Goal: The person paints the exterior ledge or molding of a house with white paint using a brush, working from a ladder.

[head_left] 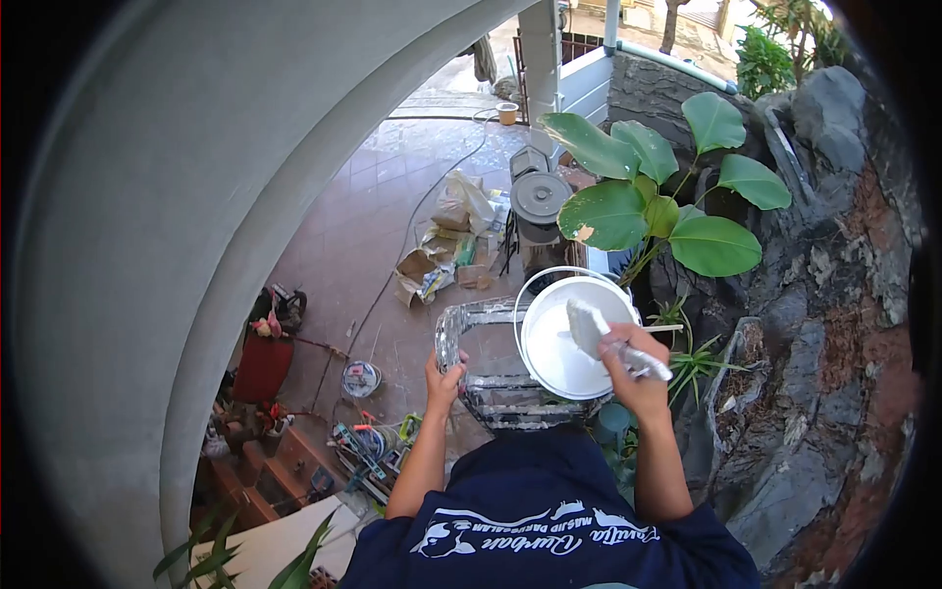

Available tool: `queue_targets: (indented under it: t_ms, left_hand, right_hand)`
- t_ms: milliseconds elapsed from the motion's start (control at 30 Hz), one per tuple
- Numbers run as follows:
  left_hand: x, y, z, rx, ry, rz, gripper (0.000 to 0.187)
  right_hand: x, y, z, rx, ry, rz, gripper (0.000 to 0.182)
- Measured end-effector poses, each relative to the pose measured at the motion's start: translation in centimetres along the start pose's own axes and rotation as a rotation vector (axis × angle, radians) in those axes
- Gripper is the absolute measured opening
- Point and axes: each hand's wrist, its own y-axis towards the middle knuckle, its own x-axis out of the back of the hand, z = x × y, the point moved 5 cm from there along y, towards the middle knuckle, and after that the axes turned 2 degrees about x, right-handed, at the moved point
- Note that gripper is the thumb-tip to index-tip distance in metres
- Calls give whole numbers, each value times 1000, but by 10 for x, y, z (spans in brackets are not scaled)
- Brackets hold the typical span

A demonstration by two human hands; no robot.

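My right hand (631, 355) grips a wide paintbrush (587, 326), its bristles thick with white paint. The brush is over the mouth of a white bucket (531, 359) with white paint inside and a raised carrying handle. Beneath the bucket is a paint-splattered stepladder (481, 383), close in front of my body. My left hand (446, 380) is closed around the ladder's left rail. A thin light stick (663, 327) pokes out at the bucket's right side, partly behind my right hand.
A curved grey wall (147, 196) fills the left. Rough rockwork (785, 393) and a large-leaved plant (648, 196) stand right. Below on the tiled floor (343, 216) are paper bags (456, 221), a cable (412, 221), a small pail (361, 379) and several tools (368, 452).
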Motion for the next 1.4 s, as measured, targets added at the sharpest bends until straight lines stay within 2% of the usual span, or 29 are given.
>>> queue_targets:
  t_ms: [200,267,300,433,700,900,1167,1267,1300,1333,1400]
  left_hand:
    - [-2,-3,-6,1,-30,1,25]
    - [-2,-2,-8,-38,12,-16,25]
    - [-6,-6,-16,24,-6,-2,25]
    - [-4,-2,-11,-84,14,-13,27]
    - [-4,-4,-14,-1,36,-4,24]
    - [2,1,-1,-69,71,21,29]
    - [5,7,12,-199,95,-41,40]
    - [1,5,11,-166,54,-71,42]
    - [4,10,18,-168,104,-72,44]
    - [4,13,29,-165,154,-68,47]
    - [0,9,19,-245,71,-117,39]
  right_hand:
    - [-15,-11,1,118,28,41,11]
    - [-17,-12,0,101,50,38,10]
    - [-17,-14,-1,91,61,36,10]
    - [-13,-15,-3,89,73,16,11]
    - [-1,-20,-9,14,80,-72,11]
    - [-6,-26,-7,2,83,-65,10]
    - [-9,-27,-27,-88,111,63,12]
    - [-12,-18,-24,-11,95,55,12]
    - [-12,-16,-38,-51,146,101,10]
    - [-16,-12,-35,62,132,51,10]
    - [-17,-3,-4,15,-120,214,17]
